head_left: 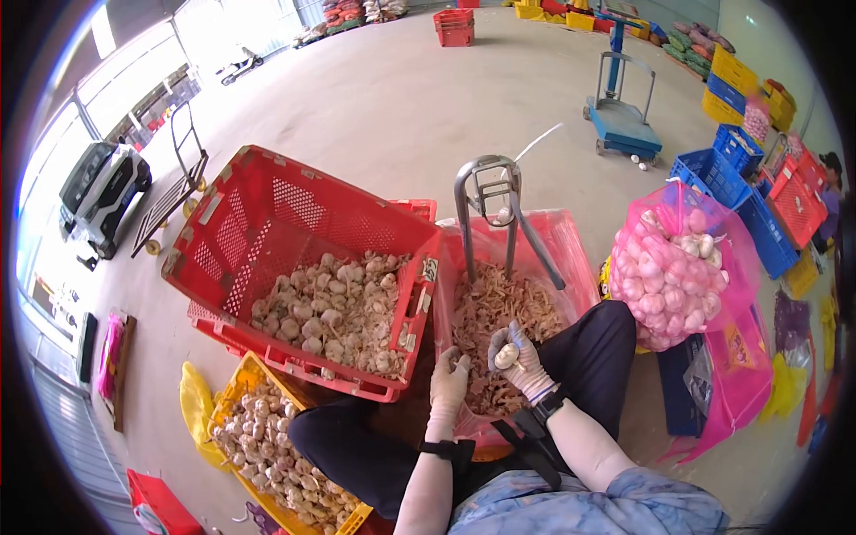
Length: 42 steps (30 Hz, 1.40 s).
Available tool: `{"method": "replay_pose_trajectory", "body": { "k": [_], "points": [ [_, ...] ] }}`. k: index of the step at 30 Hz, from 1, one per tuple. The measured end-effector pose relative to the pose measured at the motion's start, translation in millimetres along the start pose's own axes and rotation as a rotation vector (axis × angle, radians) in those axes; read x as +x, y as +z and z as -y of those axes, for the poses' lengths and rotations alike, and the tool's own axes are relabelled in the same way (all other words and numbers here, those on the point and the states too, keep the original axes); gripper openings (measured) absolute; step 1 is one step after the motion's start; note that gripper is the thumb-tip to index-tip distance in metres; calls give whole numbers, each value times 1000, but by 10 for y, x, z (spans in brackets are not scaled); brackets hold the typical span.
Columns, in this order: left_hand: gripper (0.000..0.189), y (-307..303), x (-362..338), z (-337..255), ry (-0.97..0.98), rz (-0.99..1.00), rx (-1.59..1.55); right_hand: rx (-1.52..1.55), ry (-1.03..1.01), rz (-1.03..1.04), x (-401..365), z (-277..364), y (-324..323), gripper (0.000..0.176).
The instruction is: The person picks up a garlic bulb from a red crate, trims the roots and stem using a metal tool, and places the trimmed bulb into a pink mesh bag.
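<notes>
My right hand (528, 370), in a pale glove, is closed around a garlic bulb (506, 357). To its left, my left hand (450, 378), gloved too, has its fingers curled together; whatever may be in them is hidden. Both hands are over a red crate (571, 245) lined with clear plastic and filled with dry garlic skins and stalk scraps (486, 308). A grey metal frame with a long handle (513, 209) rises from this crate, beyond my hands. At the left, a tilted red crate (294, 192) holds many untrimmed garlic bulbs (330, 308).
A yellow crate (299, 415) of garlic bulbs lies beside my left leg. At the right stands a pink mesh sack (664, 285) full of bulbs. Blue crates (713, 174) and a person (829, 201) are farther right. A blue platform scale (627, 125) stands ahead.
</notes>
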<state>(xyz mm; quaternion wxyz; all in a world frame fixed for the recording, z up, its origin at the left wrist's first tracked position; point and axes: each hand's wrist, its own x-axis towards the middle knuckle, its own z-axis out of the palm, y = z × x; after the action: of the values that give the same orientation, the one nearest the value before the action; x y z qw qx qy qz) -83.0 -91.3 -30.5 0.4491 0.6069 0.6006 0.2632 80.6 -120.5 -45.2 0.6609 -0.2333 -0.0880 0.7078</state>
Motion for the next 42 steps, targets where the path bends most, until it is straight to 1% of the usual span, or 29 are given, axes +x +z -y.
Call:
{"method": "replay_pose_trajectory", "body": {
  "k": [2, 4, 6, 8, 10, 11, 12, 15, 16, 18, 21, 22, 23, 24, 25, 26, 27, 28, 30, 31, 32, 33, 34, 36, 38, 39, 40, 41, 42],
  "points": [
    [39, 52, -124, -181, 69, 123, -488, -86, -36, -14, 21, -61, -58, 49],
    [32, 231, -43, -84, 535, 86, 43, -396, -164, -266, 92, -226, -107, 44],
    [32, 318, -63, -226, 155, 146, -407, -268, -204, -225, 101, -344, -274, 40],
    [25, 223, 38, -308, -329, 239, -922, -104, -36, -339, 44, -386, -160, 42],
    [21, 206, 159, -208, -297, 244, -1037, 102, 88, -205, -20, -356, -201, 46],
    [23, 207, 266, -44, -228, 199, -791, 301, 205, -64, -18, -295, -232, 51],
    [27, 194, 350, 52, -150, 159, -545, 301, 177, -62, -36, -232, -157, 51],
    [51, 37, 365, 2, 161, 30, -98, 435, 28, -223, -95, -38, 88, 58],
    [56, 75, 354, 4, 172, -21, -167, 353, -24, -239, -120, 21, 141, 54],
    [58, 85, 242, -260, 225, 149, -393, 290, -21, -226, -64, 26, -3, 47],
    [40, 249, 185, -534, 600, 248, -71, -94, -110, -322, -51, -185, 79, 40],
    [31, 399, 230, -450, 436, 225, -231, -151, -148, -403, -28, -308, 74, 40],
    [26, 445, 268, -426, 332, 196, -262, -451, -217, -426, -112, -346, 29, 38],
    [22, 493, 297, -396, 228, 173, -294, -427, -198, -418, -128, -369, -6, 32],
    [16, 543, 374, -232, 614, 51, 162, -449, -310, -382, -140, -378, 6, 29],
    [14, 563, 364, -239, 347, 143, -236, -471, -419, -344, -129, -391, -3, 26],
    [15, 546, 383, -192, 331, 152, -342, -377, -374, -215, -114, -387, -32, 21],
    [16, 518, 415, -166, 308, 160, -445, -351, -324, -253, -208, -284, 193, 21],
    [19, 301, 250, -506, -297, 282, -1172, -219, -292, 150, -120, -136, 102, 27],
    [22, 341, 348, -315, -150, 363, -1182, -132, -267, -63, -179, -56, 227, 29],
    [22, 297, 271, -479, -147, 351, -1182, -44, -230, -269, -223, 17, 366, 32],
    [27, 273, 167, -640, 0, 394, -920, -53, -335, -235, -156, 62, 354, 33],
    [34, 270, 77, -776, 134, 430, -651, -229, -384, -357, -132, 33, 245, 31],
    [49, 385, 50, -722, 278, 444, -416, -393, -658, 49, 152, -50, -153, 28],
    [51, 428, 102, -680, 259, 419, -451, -780, -587, -375, -45, 45, 55, 28],
    [51, 397, 131, -618, 111, 481, -630, -1111, -586, -546, -81, 105, 124, 29],
    [52, 375, 181, -586, -29, 547, -817, -1108, -477, -603, -89, 213, 269, 24],
    [52, 352, 295, -487, -27, 521, -828, -1174, -551, -608, -88, 300, 371, 22],
    [52, 322, 434, -368, -99, 700, -1071, -1240, -628, -614, -62, 403, 440, 19]
  ]
}}
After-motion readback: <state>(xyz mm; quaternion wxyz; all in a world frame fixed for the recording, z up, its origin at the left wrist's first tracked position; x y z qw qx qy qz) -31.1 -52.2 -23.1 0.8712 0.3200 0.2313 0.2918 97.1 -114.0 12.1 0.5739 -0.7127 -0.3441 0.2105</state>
